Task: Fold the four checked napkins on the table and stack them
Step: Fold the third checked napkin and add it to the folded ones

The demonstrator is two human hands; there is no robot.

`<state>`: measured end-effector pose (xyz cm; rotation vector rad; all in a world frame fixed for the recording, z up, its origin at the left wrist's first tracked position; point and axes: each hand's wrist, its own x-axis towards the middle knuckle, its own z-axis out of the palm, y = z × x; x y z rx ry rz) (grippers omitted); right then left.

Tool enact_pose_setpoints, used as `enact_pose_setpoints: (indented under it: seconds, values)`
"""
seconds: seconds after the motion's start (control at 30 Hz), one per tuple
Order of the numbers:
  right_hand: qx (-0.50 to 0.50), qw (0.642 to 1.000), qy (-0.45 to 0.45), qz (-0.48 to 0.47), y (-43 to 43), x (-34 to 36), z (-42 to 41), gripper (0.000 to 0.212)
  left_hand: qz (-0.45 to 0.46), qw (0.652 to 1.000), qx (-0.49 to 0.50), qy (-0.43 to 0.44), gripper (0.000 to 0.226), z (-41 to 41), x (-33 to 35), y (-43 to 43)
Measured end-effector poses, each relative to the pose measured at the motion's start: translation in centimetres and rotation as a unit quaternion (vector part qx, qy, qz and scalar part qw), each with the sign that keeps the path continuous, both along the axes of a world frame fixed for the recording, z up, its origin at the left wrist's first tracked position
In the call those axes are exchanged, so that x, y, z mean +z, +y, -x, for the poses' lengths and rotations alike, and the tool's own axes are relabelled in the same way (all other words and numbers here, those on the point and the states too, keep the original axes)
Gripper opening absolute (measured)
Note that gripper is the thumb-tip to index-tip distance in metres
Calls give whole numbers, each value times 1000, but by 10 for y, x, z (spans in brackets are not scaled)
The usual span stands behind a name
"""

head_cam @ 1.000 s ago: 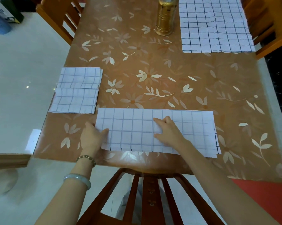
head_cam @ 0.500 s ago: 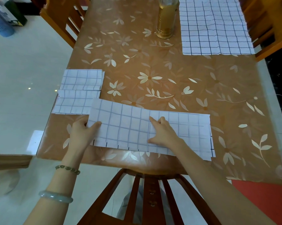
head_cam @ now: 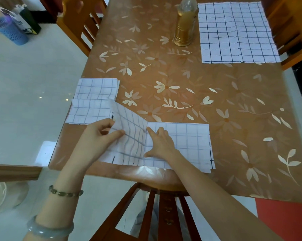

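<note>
Left hand pinches raised napkin end; right hand flat, fingers straight, pressing napkin's middle.

This is a home dining room. Wooden chairs stand around a table with a flower-patterned cover, on a glossy pale floor.

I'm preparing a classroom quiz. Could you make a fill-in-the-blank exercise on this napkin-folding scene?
1. The left hand lifts the ____ end of the napkin.
2. The right hand presses on that napkin's ____.
3. ____ folded napkins lie at the table's left edge.
4. The unfolded napkin lies beside a ____ bottle.

Missing words: left; middle; Two; gold.
</note>
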<state>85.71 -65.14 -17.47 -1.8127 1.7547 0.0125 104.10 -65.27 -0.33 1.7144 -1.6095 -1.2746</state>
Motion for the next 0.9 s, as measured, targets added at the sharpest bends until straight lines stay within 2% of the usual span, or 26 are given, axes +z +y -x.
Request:
enact_pose_setpoints:
  seconds: [0.1,0.23,0.3,0.37,0.43,0.47,0.57,0.63,0.73,0.8,0.9]
  values:
    - [-5,1000,-26,-16,-1,0,4,109,2,1000,-15,12,5,22,-3,1]
    - [-118,968,-215,-55,1,12,35,90,24,999,-40,26,8,63,-10,4]
    - [-234,915,-325,-53,9,24,65,70,33,997,-65,9,12,89,-20,7]
    - [-340,840,-419,-49,22,35,99,42,39,995,-95,-10,17,116,-35,13]
    - [-408,797,-445,-29,36,43,129,19,35,992,-116,-31,19,142,-52,19]
    - [-434,783,-444,-20,42,47,140,16,30,991,-123,-43,19,154,-60,22]
    - [-499,729,-465,-53,53,55,155,42,4,989,-128,-67,15,183,-84,28]
    - [-520,694,-488,-96,57,58,156,50,-13,990,-122,-75,12,194,-98,32]
    - [-514,699,-484,-113,59,59,154,35,-39,988,-127,-78,19,205,-113,39]
    - [-522,705,-470,-101,59,56,152,17,-47,984,-146,-93,38,207,-118,43]
    - [-524,755,-388,-71,59,43,153,10,-4,980,-162,-113,56,194,-127,44]
